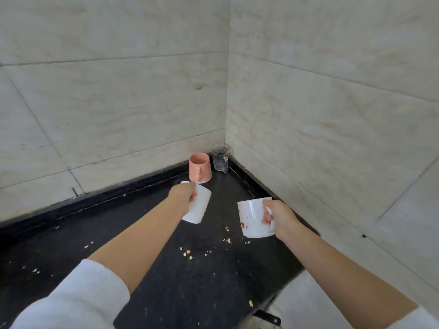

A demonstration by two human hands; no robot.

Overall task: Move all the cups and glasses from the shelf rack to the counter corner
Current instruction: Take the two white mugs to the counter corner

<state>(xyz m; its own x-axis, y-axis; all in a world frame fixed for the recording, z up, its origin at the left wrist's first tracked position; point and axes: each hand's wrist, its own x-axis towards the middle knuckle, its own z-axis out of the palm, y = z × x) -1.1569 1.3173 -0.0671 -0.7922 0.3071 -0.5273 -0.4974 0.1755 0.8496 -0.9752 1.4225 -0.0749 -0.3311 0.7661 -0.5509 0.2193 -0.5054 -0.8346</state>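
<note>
Crumb-strewn black counter (166,293), pink mug (200,170) beside glass mug (220,157) in corner, hands (183,194) (280,217) each gripping white mugs (199,205) (253,218)

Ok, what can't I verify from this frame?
- Shelf rack: out of the head view, so any cups left on it can't be counted.
- Left hand covers the plain white cup's handle side.
- Right hand hides part of the printed mug's handle; its print is too small to read.
- Pink mug hides the counter behind it.
- Glass mug: contents unclear.
</note>
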